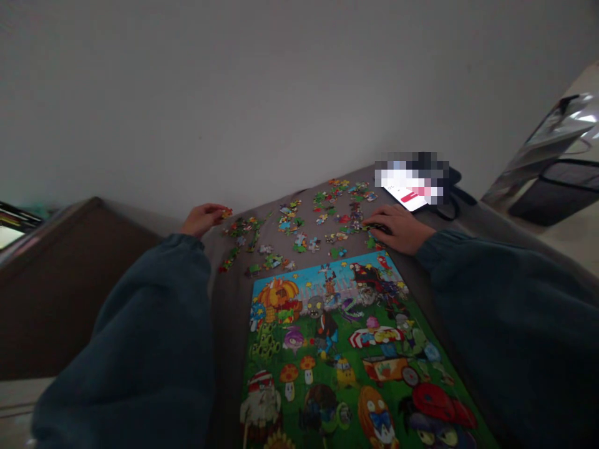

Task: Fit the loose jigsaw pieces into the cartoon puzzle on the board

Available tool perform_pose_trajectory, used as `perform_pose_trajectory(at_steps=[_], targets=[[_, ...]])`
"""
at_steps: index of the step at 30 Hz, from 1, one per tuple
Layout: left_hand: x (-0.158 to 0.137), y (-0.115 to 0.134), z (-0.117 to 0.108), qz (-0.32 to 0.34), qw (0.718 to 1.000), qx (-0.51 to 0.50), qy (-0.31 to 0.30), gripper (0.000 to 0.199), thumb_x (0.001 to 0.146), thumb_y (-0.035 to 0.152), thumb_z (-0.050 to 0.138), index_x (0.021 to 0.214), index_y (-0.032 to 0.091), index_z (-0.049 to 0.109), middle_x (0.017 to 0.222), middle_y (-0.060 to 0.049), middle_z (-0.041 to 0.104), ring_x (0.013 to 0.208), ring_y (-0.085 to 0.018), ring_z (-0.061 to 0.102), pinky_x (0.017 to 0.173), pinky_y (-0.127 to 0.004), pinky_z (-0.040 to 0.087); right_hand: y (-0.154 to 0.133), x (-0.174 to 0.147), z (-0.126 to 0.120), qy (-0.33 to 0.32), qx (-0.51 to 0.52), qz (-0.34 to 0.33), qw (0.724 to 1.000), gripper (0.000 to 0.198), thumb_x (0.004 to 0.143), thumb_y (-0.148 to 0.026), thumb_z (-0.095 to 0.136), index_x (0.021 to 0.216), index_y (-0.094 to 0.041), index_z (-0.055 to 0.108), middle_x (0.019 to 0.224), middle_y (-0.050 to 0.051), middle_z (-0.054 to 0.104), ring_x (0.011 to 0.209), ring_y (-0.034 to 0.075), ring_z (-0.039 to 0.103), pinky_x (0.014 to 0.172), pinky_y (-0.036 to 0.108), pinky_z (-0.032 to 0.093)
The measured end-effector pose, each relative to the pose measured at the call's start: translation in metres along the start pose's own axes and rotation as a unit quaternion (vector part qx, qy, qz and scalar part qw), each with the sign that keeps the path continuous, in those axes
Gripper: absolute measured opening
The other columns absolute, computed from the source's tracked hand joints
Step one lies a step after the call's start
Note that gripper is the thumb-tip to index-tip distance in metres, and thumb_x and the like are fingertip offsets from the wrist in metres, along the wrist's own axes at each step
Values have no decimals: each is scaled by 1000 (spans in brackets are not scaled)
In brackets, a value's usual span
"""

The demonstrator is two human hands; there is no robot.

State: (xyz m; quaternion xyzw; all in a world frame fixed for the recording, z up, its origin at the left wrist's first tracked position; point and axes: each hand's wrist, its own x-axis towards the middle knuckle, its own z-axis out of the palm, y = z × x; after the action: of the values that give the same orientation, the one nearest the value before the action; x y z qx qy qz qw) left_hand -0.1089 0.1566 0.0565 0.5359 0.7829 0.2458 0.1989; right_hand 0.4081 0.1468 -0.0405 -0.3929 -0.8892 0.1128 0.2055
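Note:
My left hand (204, 219) is at the far left edge of the grey cloth, its fingers pinching a small orange jigsaw piece (226, 213). Over the right end of the loose pieces, my right hand (397, 229) lies with fingers stretched forward and a gap between index finger and thumb. Its fingertips touch or hover just over several dark jigsaw pieces (356, 215); exact contact is unclear. Other jigsaw pieces (299, 241) lie scattered between my hands. Nearer to me is a colourful cartoon picture sheet (322, 362) with zombies, mushrooms and a pumpkin.
A lit phone or tablet (406, 192), partly pixelated, leans beside a dark bag-like item (452, 181) behind my right hand. A pale wall (281, 93) rises behind the grey cloth (227, 312). A brown panel (70, 280) stands at left; a dark bin-like object (538, 193) is at right.

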Motion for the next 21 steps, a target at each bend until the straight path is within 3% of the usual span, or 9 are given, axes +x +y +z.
perform_pose_trajectory(at_steps=[5, 14, 21], targets=[[-4, -16, -8, -42, 999, -4, -20, 37, 98, 36, 64, 129, 16, 59, 128, -11, 62, 108, -25, 65, 90, -46, 58, -1, 0, 0, 5, 4, 6, 1000, 43, 93, -39, 46, 122, -21, 74, 115, 16, 65, 108, 33, 59, 100, 53, 45], [8, -21, 13, -23, 988, 114, -106, 36, 98, 36, 64, 128, 17, 60, 129, -11, 62, 110, -25, 64, 92, -46, 57, -4, 1, -2, -3, -1, 18, 1000, 44, 94, -38, 46, 122, -18, 73, 116, 17, 64, 108, 33, 59, 99, 52, 44], [3, -18, -1, -27, 977, 154, -144, 40, 96, 41, 66, 124, 14, 62, 125, -7, 64, 111, -31, 63, 91, -46, 57, -4, 1, -1, 0, -2, 17, 1000, 41, 95, -38, 48, 122, -21, 73, 116, 16, 64, 108, 33, 58, 99, 52, 44]])
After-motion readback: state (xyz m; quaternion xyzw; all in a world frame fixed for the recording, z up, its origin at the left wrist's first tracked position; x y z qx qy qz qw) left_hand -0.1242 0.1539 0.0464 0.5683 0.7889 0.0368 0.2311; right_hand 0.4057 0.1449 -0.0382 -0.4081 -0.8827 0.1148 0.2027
